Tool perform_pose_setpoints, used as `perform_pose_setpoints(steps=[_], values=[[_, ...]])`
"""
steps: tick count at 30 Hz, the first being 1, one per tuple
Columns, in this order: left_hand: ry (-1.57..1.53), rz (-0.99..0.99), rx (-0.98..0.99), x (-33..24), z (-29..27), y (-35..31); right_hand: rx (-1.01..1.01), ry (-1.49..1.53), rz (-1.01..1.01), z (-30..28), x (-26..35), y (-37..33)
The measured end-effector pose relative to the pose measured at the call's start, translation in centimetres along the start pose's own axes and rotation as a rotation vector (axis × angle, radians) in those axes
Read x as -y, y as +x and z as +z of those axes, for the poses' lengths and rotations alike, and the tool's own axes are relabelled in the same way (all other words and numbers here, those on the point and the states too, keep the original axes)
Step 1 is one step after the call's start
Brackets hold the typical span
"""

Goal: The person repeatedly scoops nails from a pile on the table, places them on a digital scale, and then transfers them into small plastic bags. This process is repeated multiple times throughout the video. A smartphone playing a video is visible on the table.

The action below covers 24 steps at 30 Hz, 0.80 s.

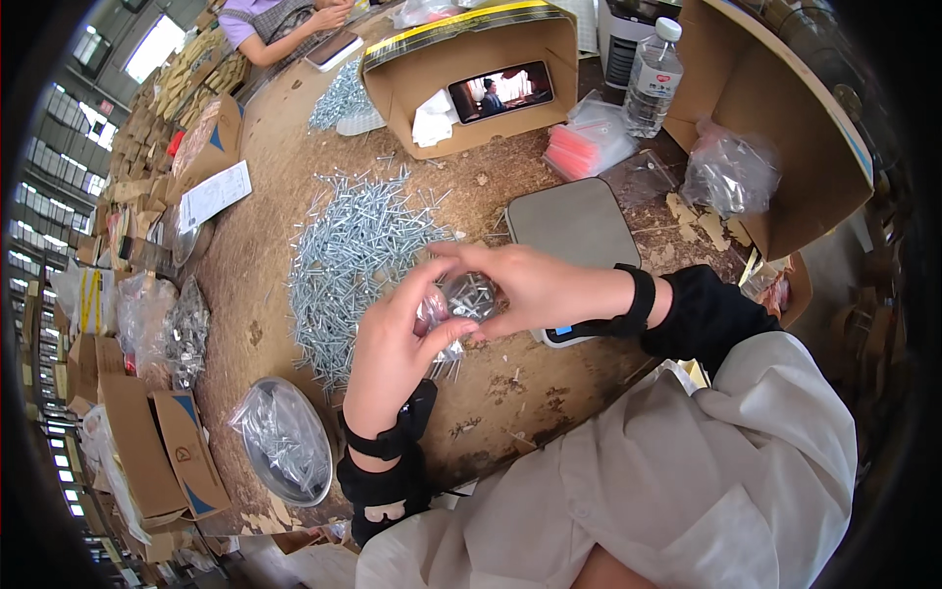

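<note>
At the centre of the brown, worn wooden desk (500,402), a small clear plastic bag of grey metal pieces (469,297) sits between the two hands. The left hand (388,329) grips it from nine o'clock, fingers curled over its far side and thumb along the near side. The right hand (525,285) grasps it from three o'clock, likewise between thumb and fingers. The palms face one another around the bag, partly hiding it; its mouth cannot be made out.

Taking the bag as the clock's centre, a broad heap of slender silvery metal fasteners (343,250) spreads at ten o'clock, just beyond the left hand. At two o'clock, the flat grey-topped digital scale (574,221) lies partly beneath the right forearm. A round, shiny metal bowl (328,452) holding crumpled clear plastic rests at eight o'clock. At twelve, an open brown cardboard carton (412,83) contains a black smartphone (500,93) with its screen lit. A clear plastic bottle with a white cap (653,83) stands at one.
</note>
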<state>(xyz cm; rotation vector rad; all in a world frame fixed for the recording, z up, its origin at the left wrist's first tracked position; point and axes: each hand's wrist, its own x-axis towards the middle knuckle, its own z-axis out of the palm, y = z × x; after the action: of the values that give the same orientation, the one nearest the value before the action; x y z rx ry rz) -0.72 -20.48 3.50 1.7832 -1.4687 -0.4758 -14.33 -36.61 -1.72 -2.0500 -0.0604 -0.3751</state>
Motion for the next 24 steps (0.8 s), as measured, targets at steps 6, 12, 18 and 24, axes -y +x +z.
perform_pose_setpoints(steps=[6,12,18,24], values=[[-0.083,-0.012,-0.171,1.0,-0.3,-0.2,-0.018,-0.260,0.092,-1.3,1.5,-1.2],[0.033,0.047,-0.260,2.2,-1.7,-0.1,-0.104,-0.651,0.123,-6.4,-1.0,-5.1],[0.231,-0.044,-0.194,4.3,-2.0,0.4,-0.201,-0.598,0.120,-9.1,-0.4,-8.7],[0.216,-0.124,-0.182,6.2,-1.9,0.4,-0.355,-0.360,0.242,-10.5,1.4,-11.8]])
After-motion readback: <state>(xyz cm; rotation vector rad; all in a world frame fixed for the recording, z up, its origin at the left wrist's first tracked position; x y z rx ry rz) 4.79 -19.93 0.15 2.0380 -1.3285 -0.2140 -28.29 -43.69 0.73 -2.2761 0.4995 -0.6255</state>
